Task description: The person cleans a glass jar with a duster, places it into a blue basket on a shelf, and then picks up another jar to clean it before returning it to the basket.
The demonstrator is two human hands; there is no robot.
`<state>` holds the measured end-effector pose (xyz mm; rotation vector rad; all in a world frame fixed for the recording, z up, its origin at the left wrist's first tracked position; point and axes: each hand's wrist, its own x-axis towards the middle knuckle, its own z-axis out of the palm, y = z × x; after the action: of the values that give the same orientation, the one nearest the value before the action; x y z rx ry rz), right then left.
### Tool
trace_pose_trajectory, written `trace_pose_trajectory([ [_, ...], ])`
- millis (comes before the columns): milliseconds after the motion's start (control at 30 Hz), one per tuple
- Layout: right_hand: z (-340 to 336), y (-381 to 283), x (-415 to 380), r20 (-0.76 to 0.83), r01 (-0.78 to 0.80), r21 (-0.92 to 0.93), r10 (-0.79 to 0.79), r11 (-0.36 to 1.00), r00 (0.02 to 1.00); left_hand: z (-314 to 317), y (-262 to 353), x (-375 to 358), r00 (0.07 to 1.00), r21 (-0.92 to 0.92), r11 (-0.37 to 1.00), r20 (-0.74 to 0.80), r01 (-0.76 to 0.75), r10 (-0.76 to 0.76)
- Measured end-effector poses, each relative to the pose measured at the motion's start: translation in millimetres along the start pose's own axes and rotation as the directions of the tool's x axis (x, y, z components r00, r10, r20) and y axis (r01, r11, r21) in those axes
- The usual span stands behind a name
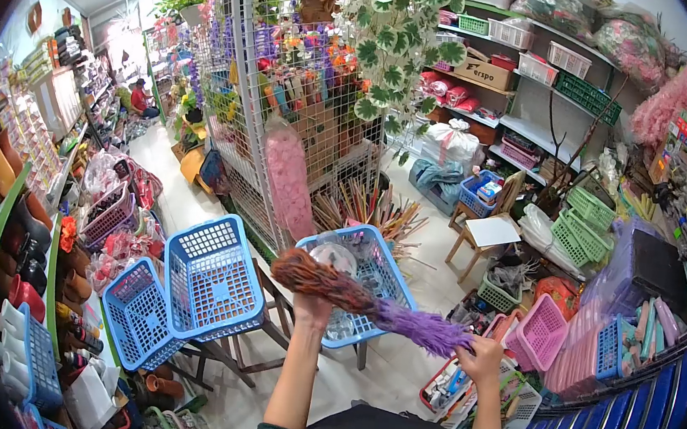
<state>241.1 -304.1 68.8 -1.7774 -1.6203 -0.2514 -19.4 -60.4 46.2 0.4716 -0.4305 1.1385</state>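
Leafy vine (393,48), pink basket (542,332), apparently seated person (143,100)

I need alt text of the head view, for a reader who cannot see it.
A person's left hand and right hand hold a fluffy bundle, reddish-brown to purple, above a blue basket. Two more blue baskets stand to its left; shelves and hanging variegated leaves fill the background.

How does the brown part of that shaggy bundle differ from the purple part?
Colour: the brown part is dark with reddish tones, while the purple part is lighter.
Width: the brown part looks thicker; the purple part narrows toward the right hand.
Hold: the left hand supports the brown part, while the right holds the purple part's end.
Both look shaggy and stringy.
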Motion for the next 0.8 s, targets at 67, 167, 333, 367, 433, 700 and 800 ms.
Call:
trace_pose_trajectory([
  [67, -7, -2, 1, -0.068, -0.064, -0.007, 0.063, 0.998, 0.996, -3, 13, -5, 0.983, 0.133, 0.991, -0.179, -0.003, 0.027],
  [167, -4, 0, -4, -0.154, -0.158, -0.065, 0.147, 0.985, 0.977, 12, 9, -3, 0.907, 0.272, 0.962, -0.413, 0.039, 0.08],
  [333, -7, 9, -15, -0.055, -0.095, -0.037, 0.093, 0.995, 0.994, 3, 2, -8, 0.934, 0.293, 0.953, -0.356, 0.077, 0.034],
  [367, -8, 11, -15, -0.099, -0.12, -0.028, 0.117, 0.992, 0.988, 6, 3, -5, 0.909, 0.247, 0.967, -0.413, 0.056, 0.053],
  [433, -6, 9, -15, -0.158, -0.144, -0.065, 0.133, 0.987, 0.978, 19, -1, -4, 0.926, 0.295, 0.952, -0.376, 0.078, 0.041],
  [700, -21, 1, -15, -0.093, -0.229, -0.164, 0.216, 0.959, 0.972, 29, 1, 6, 0.934, 0.323, 0.939, -0.359, 0.122, 0.002],
  [800, -5, 3, -14, -0.161, -0.121, -0.104, 0.104, 0.987, 0.981, 40, -16, 8, 0.91, 0.295, 0.948, -0.415, 0.121, 0.013],
])
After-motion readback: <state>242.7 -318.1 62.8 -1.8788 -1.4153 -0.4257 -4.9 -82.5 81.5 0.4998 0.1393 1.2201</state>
